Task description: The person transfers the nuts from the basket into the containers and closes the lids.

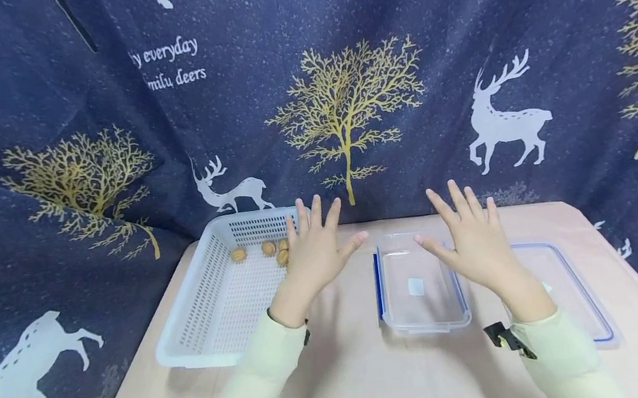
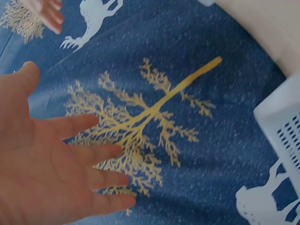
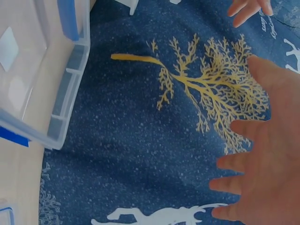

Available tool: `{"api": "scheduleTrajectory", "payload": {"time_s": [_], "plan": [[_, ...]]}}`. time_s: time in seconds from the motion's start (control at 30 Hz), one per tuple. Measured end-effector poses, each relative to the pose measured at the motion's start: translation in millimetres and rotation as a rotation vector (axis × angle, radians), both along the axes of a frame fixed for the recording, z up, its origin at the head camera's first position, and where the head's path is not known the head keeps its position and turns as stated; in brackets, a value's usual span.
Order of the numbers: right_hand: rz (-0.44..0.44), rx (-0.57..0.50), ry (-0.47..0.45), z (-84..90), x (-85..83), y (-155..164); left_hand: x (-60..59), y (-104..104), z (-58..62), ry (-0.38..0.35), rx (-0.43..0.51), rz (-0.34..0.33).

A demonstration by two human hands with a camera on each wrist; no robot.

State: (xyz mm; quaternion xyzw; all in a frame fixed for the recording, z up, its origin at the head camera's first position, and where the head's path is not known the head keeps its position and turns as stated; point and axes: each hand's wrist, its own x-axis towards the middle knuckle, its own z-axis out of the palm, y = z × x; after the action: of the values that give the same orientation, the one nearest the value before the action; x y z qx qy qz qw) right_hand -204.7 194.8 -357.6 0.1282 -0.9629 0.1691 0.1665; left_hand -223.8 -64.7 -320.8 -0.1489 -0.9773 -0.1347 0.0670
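Observation:
My left hand (image 1: 314, 250) is raised with its fingers spread, over the right side of a white plastic basket (image 1: 185, 313). Several walnuts (image 1: 238, 255) lie toward the far end of that basket, some partly hidden behind the hand. Spread as well, my right hand (image 1: 475, 242) hovers near the right edge of a clear plastic container (image 1: 426, 310) with blue side clips. Neither hand holds anything. Both palms show bare in the wrist views, the left hand (image 2: 61, 164) and the right hand (image 3: 267, 159) alike.
Right of the container, a clear lid with a blue seal (image 1: 573, 286) lies flat, partly covered by my right forearm. All of this stands on a pale table (image 1: 376, 388). Behind it hangs a dark blue cloth (image 1: 294, 19) printed with deer and trees.

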Motion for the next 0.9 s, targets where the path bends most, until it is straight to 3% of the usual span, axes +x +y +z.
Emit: {"api": "scheduleTrajectory", "payload": {"time_s": [0.2, 0.37, 0.67, 0.9], "plan": [[0.021, -0.061, 0.000, 7.1, 1.4, 10, -14.5, -21, 20.6, -0.028, 0.046, -0.044], [0.058, -0.168, -0.032, 4.0, 2.2, 22, -33.1, -39, 25.8, -0.047, 0.103, -0.093], [0.151, -0.440, -0.113, -24.8, 3.9, 37, -74.5, -79, 12.5, -0.144, 0.307, -0.103], [0.135, -0.555, -0.170, -44.3, 2.4, 44, -96.7, -110, -3.4, -0.182, 0.518, -0.056]]}}
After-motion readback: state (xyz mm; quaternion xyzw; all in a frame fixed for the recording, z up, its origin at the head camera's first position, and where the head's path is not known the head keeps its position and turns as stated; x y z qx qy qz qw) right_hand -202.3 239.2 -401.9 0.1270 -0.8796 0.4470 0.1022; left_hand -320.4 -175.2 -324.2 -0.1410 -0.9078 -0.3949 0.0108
